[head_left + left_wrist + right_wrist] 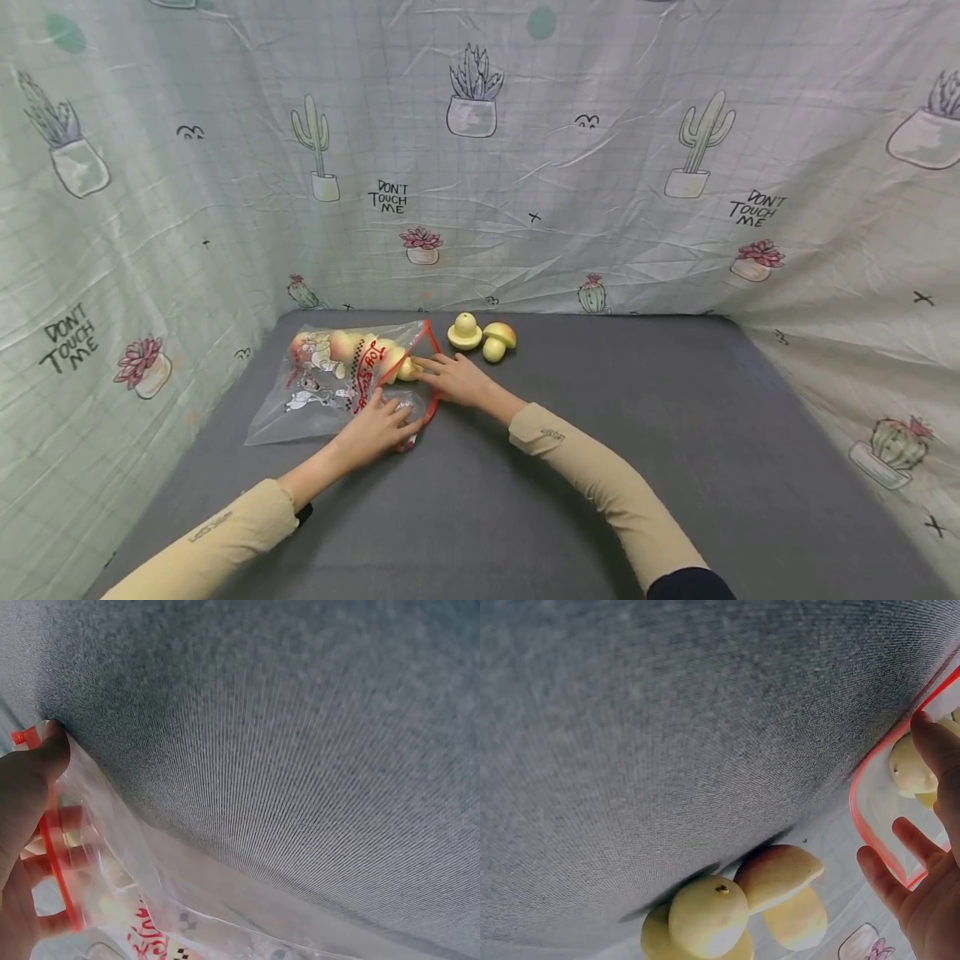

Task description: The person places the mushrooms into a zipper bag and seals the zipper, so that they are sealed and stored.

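A clear zip bag (322,392) with red edging and a cartoon print lies on its side at the table's left back, its mouth facing right. Several pale yellow, red-tinged rounded pieces (343,344) show through its upper side. My left hand (377,429) pinches the mouth's near edge, thumb outside and fingers seen through the plastic in the left wrist view. At the mouth, my right hand (459,379) reaches in with its fingers spread. Its fingertips are right at the nearest yellow piece (913,766), and its thumb lies by the red rim.
Behind the right hand, two yellow mushroom-shaped pieces stand on the grey table (600,400): one (465,332) with a knob on top, the other (498,340) tilted with a reddish cap. A cactus-print cloth (525,167) hangs around the table's back and sides.
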`<act>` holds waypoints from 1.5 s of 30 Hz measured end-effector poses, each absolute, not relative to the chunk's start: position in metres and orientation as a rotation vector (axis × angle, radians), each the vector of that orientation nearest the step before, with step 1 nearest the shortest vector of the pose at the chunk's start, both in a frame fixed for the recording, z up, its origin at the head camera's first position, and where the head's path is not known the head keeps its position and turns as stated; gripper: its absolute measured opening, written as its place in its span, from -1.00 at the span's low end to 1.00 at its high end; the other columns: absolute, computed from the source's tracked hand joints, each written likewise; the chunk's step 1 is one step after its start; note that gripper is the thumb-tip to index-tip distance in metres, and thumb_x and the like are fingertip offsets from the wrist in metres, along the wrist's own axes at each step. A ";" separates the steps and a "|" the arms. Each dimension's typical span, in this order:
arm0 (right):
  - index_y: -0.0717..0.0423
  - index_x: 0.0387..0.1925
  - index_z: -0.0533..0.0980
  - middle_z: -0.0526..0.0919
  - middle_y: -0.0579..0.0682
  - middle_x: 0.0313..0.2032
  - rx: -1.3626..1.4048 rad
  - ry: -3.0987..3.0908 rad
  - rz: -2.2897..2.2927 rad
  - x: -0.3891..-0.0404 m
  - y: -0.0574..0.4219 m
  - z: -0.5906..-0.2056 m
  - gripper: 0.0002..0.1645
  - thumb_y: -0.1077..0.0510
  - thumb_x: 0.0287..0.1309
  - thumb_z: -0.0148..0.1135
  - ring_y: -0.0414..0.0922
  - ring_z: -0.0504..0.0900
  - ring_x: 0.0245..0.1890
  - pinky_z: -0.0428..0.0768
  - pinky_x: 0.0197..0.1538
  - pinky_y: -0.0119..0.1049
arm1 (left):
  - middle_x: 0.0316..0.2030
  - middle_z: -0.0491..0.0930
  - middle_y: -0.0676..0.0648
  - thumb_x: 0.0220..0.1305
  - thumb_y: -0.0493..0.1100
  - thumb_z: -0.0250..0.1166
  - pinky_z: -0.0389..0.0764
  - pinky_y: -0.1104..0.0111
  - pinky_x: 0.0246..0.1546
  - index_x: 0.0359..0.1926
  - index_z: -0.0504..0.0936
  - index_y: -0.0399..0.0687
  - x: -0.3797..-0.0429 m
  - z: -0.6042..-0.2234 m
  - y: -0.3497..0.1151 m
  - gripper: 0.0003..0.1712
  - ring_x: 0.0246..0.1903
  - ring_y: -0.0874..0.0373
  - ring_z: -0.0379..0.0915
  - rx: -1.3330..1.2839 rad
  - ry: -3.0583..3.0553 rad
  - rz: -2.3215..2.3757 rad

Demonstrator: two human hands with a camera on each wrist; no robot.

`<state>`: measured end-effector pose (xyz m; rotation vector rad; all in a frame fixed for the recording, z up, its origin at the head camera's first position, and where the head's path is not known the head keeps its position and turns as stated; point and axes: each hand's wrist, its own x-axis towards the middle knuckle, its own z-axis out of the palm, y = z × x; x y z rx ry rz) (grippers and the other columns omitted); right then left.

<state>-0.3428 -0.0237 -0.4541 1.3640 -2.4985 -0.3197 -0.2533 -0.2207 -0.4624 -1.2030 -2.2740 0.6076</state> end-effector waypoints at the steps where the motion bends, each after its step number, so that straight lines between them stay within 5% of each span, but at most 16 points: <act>1: -0.19 0.27 0.20 0.10 -0.14 0.34 1.365 -2.503 -0.321 -0.343 -0.023 -0.453 -0.33 -0.09 0.10 0.11 -0.13 0.30 0.18 0.49 -0.06 -0.14 | -0.23 0.54 0.02 -0.12 0.17 0.26 0.37 -0.03 -0.10 -0.01 0.52 0.24 -0.253 -0.463 -0.221 -0.45 -0.23 0.04 0.43 -1.205 -2.275 0.604; 45: 0.04 -0.03 0.50 0.51 0.03 0.02 1.098 -2.390 0.078 -0.362 0.080 -0.443 -0.62 0.15 0.05 0.17 -0.04 0.43 0.02 0.41 -0.19 -0.16 | -0.24 0.50 -0.01 -0.01 0.13 0.25 0.31 -0.06 -0.02 0.05 0.50 0.26 -0.246 -0.465 -0.222 -0.48 -0.22 0.02 0.39 -1.174 -2.316 0.588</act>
